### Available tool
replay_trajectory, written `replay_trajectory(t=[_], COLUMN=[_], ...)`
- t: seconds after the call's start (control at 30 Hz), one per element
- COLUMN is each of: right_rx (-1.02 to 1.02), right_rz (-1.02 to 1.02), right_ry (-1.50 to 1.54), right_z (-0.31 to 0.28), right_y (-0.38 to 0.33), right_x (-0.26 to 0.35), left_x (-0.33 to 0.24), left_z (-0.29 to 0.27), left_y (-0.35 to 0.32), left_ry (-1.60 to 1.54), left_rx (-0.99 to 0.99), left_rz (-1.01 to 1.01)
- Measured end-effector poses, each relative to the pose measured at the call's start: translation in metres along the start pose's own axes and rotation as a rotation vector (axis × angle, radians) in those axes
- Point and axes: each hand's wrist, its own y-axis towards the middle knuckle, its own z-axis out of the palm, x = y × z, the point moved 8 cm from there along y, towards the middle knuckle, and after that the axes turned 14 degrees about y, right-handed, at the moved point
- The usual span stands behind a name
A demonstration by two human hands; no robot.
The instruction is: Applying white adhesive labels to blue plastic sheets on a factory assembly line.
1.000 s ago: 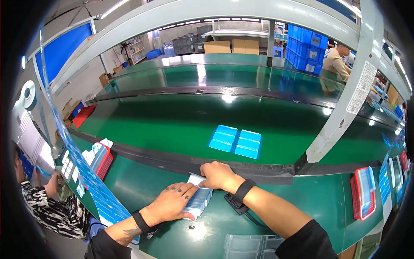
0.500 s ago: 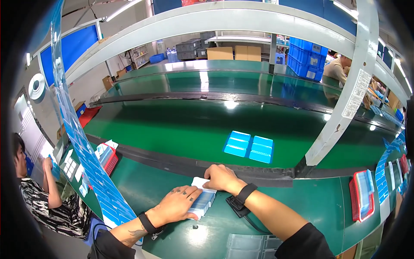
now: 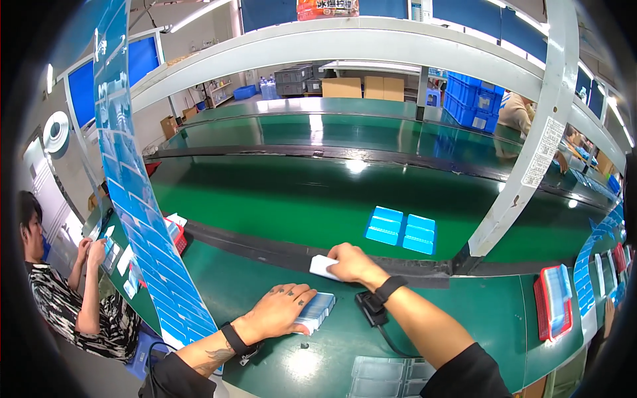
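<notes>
A stack of thin blue-and-white packets [image 3: 320,309] lies on the green worktop. My left hand [image 3: 282,308] grips it from the left, fingers over the top and thumb at the near edge. Just beyond the stack, my right hand [image 3: 353,264] pinches a white card-like piece [image 3: 322,266], held near the dark strip along the conveyor. Whether that piece is one sheet or several, I cannot tell. Beside my right wrist lies a small black device [image 3: 369,309] with a cable.
Flat blue packets [image 3: 386,225] lie on the green conveyor belt [image 3: 265,199]. A steel post [image 3: 514,179] rises at the right, near a red basket [image 3: 552,312] of packets. A blue printed film strip [image 3: 136,192] hangs at the left, where a co-worker [image 3: 73,292] sits.
My right hand has lifted a white piece off the stack and moved it away to the far side. The blue packets on the belt have shifted right. My left hand stays on the stack.
</notes>
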Motion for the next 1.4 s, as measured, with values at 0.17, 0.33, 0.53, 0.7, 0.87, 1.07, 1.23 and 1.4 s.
replay_trajectory(t=[0.17,0.33,0.53,0.7,0.87,1.07,1.23,1.4], right_rx=[0.102,0.14,0.268,0.325,0.365,0.352,0.473,0.404], right_rz=[0.217,-0.048,-0.027,-0.007,0.054,-0.032,0.005,-0.076], right_ry=[0.151,-0.219,-0.396,-0.298,-0.197,0.013,0.103,-0.049], right_z=[-0.022,-0.028,-0.002,0.034,0.049,0.045,0.046,0.04], right_y=[-0.021,-0.02,-0.017,-0.007,-0.003,0.002,-0.009,-0.015], right_x=[0.004,0.02,0.049,0.027,0.014,0.014,0.007,0.021], left_x=[0.005,0.004,0.003,0.002,0.004,0.006,0.006,0.004], left_z=[0.005,0.004,0.008,0.007,0.012,0.014,0.017,0.008], left_y=[-0.005,-0.004,-0.009,-0.007,-0.008,-0.01,-0.009,-0.01], left_ry=[-0.011,-0.017,-0.027,0.002,-0.013,-0.003,-0.018,-0.006], left_rx=[-0.003,-0.003,0.023,0.026,0.036,0.028,0.022,0.056], left_rz=[0.002,0.005,-0.008,0.0,-0.007,-0.001,0.004,-0.05])
